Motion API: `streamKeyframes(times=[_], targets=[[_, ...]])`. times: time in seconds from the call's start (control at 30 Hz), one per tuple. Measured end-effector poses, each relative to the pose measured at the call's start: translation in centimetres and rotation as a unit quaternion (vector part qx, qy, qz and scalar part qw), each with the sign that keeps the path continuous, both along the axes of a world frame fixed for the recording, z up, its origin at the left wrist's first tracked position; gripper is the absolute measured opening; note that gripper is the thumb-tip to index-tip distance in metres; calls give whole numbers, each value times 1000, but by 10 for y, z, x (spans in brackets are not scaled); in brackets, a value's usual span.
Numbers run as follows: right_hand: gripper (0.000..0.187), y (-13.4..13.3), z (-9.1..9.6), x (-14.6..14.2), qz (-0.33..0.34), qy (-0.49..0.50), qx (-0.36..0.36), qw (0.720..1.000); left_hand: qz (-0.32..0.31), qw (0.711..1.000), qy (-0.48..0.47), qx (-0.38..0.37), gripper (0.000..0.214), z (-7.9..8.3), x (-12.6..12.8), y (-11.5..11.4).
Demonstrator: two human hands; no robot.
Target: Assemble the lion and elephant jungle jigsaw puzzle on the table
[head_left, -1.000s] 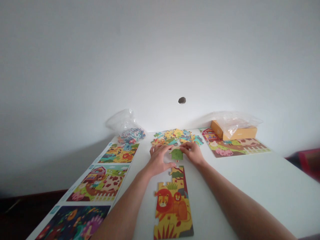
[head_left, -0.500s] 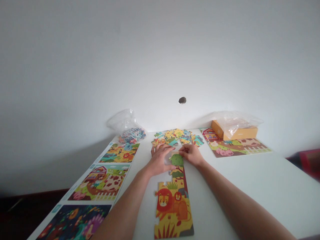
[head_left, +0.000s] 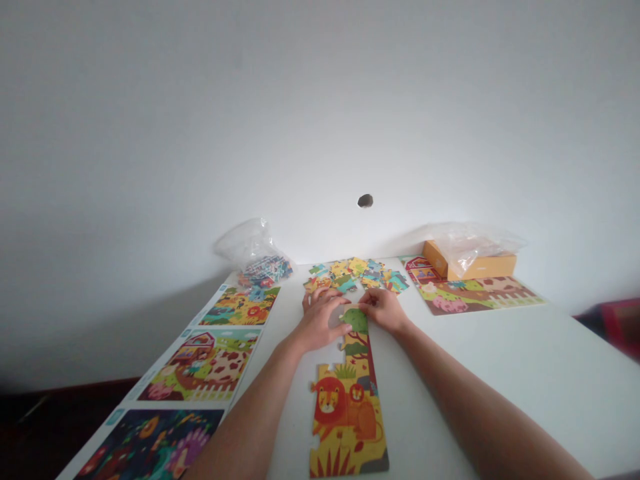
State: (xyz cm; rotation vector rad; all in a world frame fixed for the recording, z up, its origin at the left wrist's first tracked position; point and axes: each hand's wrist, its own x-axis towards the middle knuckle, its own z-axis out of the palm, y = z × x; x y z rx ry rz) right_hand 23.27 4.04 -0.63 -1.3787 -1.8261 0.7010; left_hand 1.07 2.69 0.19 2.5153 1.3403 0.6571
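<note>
A partly joined jigsaw puzzle (head_left: 350, 427) with two lions at its near end lies in front of me, narrowing to a strip at the far end. At its top sits a puzzle piece (head_left: 356, 320) with a green tree crown. My left hand (head_left: 320, 320) rests at the left of this piece, thumb and fingers apart, the thumb by its left edge. My right hand (head_left: 383, 310) has its fingers bent together at the piece's upper right corner. The fingertips partly hide that corner. Loose puzzle pieces (head_left: 357, 268) lie in a heap just beyond both hands.
Printed picture sheets (head_left: 200, 365) line the left side of the white table (head_left: 505, 380). A clear bag of pieces (head_left: 265, 267) stands at the back left. At the back right, a yellow box (head_left: 483, 267) under clear plastic rests on a farm picture (head_left: 480, 300).
My left thumb has shifted slightly up along the left edge of the strip. Otherwise the hands and puzzle look nearly the same.
</note>
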Motion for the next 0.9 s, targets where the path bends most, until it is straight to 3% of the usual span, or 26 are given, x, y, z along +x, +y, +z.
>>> streamKeyframes(times=[0.47, 0.9], targets=[[3, 5, -2, 1, -1, -83, 33, 996, 24, 1000, 8, 3, 47, -1, 3, 0], [4, -2, 8, -4, -9, -140, 5, 990, 28, 999, 34, -9, 44, 1, 4, 1]])
